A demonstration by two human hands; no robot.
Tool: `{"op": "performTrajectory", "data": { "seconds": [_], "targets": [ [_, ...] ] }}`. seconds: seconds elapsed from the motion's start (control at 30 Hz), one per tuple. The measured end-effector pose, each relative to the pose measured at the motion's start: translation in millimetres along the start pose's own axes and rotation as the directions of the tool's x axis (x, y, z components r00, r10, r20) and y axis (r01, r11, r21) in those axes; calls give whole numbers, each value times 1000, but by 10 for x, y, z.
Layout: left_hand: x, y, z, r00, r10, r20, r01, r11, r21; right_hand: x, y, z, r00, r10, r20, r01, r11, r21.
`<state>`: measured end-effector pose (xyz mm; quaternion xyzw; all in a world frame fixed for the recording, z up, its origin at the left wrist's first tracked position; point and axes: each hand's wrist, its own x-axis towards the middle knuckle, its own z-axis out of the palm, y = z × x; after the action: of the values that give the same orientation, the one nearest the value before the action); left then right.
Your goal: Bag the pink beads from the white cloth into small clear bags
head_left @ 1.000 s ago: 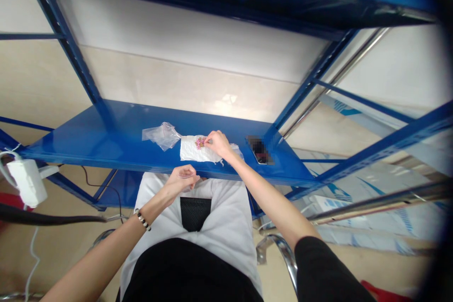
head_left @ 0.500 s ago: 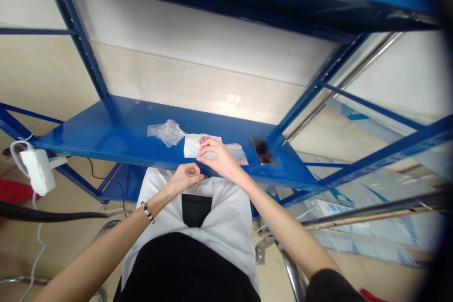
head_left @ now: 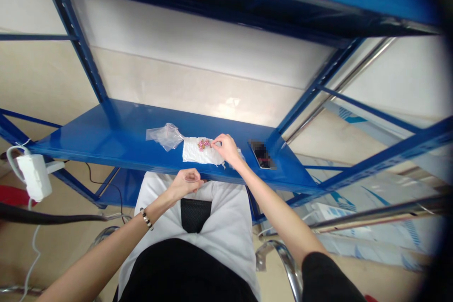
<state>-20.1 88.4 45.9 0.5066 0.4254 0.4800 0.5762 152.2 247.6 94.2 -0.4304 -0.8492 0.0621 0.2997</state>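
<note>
The right hand [head_left: 228, 148] pinches at small pink beads [head_left: 204, 144] lying on a white tissue [head_left: 196, 152] on the blue shelf [head_left: 106, 134] — fingers together. The left hand [head_left: 186, 181] (curled closed, contents unclear) hovers below the shelf edge.

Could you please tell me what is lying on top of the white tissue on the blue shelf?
A small cluster of pink beads lies on the white tissue; the right hand covers its right end.
</note>
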Motion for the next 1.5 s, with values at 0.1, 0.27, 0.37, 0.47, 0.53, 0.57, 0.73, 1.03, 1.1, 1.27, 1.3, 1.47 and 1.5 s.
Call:
{"op": "performTrajectory", "data": {
  "seconds": [0.1, 0.27, 0.37, 0.47, 0.53, 0.57, 0.73, 1.03, 1.1, 1.27, 1.3, 1.47, 1.5],
  "targets": [
    [-12, -17, 9, 1000, 3, 13, -3, 1000, 4, 52, 79, 114, 999, -22, 29, 23, 998, -62],
    [-23, -18, 5, 1000, 2, 18, -2, 1000, 9, 37, 25, 245, 999, -14, 46, 20, 992, -121],
    [-23, 1, 10, 1000, -16, 14, 16, 1000, 6, 61, -5, 253, 1000, -4, 15, 6, 991, -136],
    [-23, 16, 17, 1000, -20, 15, 20, 1000, 4, 95, -65, 194, 1000, -8, -27, 5, 994, -108],
    [-18, 15, 15, 1000, -12, 14, 12, 1000, 9, 61, -178, 114, 999, -20, -46, 18, 999, -33],
    [-14, 11, 12, 1000, -3, 14, 3, 1000, 12, 13, -263, 64, 998, -33, -50, 35, 999, 29],
    [2, -29, -5, 999, 41, 11, -41, 999, 16, -519, -799, -188, 982, -188, 22, 168, 920, 353],
    [-77, -54, 43, 998, 35, 44, -36, 999, 27, -577, -457, -132, 991, -133, 6, 129, 968, 216],
    [-66, -78, 48, 999, 26, 45, -27, 999, 29, -387, -218, -86, 997, -80, -6, 80, 992, 97],
    [-9, -136, 45, 999, 22, 33, -23, 999, 41, -75, 147, 45, 1000, 5, -21, -7, 996, -94],
    [-7, -128, 46, 999, 20, 34, -21, 999, 43, -49, 172, 76, 1000, 14, -23, -16, 995, -103],
    [-46, -16, 73, 1000, 9, 25, -9, 999, 31, -12, 177, 200, 1000, 12, -28, -15, 994, -105],
    [-53, 3, 79, 1000, 5, 22, -5, 1000, 29, -10, 167, 206, 1000, 8, -30, -11, 995, -95]
  ]
}}
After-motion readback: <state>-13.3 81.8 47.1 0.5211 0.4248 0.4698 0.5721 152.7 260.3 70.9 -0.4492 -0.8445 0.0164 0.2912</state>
